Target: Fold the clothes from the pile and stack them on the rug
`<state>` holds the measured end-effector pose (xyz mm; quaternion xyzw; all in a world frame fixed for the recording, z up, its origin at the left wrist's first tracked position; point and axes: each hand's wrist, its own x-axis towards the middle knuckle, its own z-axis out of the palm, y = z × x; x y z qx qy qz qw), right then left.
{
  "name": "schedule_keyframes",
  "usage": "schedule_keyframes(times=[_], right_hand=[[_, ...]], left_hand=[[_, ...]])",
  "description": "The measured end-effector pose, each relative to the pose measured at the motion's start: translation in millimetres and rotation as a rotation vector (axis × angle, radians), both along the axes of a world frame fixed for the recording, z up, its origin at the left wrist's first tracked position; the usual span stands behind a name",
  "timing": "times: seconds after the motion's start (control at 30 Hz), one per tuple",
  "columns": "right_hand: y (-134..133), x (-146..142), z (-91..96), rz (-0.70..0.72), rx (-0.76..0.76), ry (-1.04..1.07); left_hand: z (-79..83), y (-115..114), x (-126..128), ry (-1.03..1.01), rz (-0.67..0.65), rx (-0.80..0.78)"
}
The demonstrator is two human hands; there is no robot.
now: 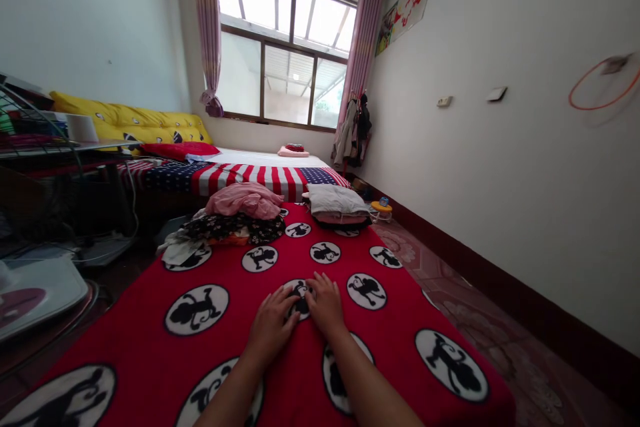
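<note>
Both my hands rest palm down, side by side, on a red blanket (pixel 150 333) printed with black-and-white monkey circles. My left hand (pixel 273 323) has its fingers stretched flat and holds nothing. My right hand (pixel 325 303) also lies flat with fingers spread, touching the blanket beside the left one. Further ahead on the blanket sits a heap of unfolded clothes (pixel 235 220), pink on top and dark flowered fabric beneath. To its right lies a stack of folded clothes (pixel 337 203), grey over pink.
Beyond the blanket is a bed with a stars-and-stripes sheet (pixel 250 177), red pillow and yellow headboard cushions. A desk with cables (pixel 60 167) stands at left. Window ahead, clothes hanging by the curtain (pixel 353 130), white wall and tiled floor (pixel 480 307) at right.
</note>
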<state>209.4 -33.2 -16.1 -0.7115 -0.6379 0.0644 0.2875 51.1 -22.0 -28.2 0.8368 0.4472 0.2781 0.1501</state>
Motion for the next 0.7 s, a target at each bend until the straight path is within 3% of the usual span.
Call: schedule_keyframes(times=[0.43, 0.7], right_hand=[[-0.6, -1.3, 3.6, -0.006, -0.010, -0.018], [1.3, -0.2, 0.2, 0.001, -0.020, -0.080]], left_hand=[[-6.4, 4.2, -2.0, -0.102, 0.001, 0.005], [0.1, -5.3, -2.1, -0.160, 0.009, -0.045]])
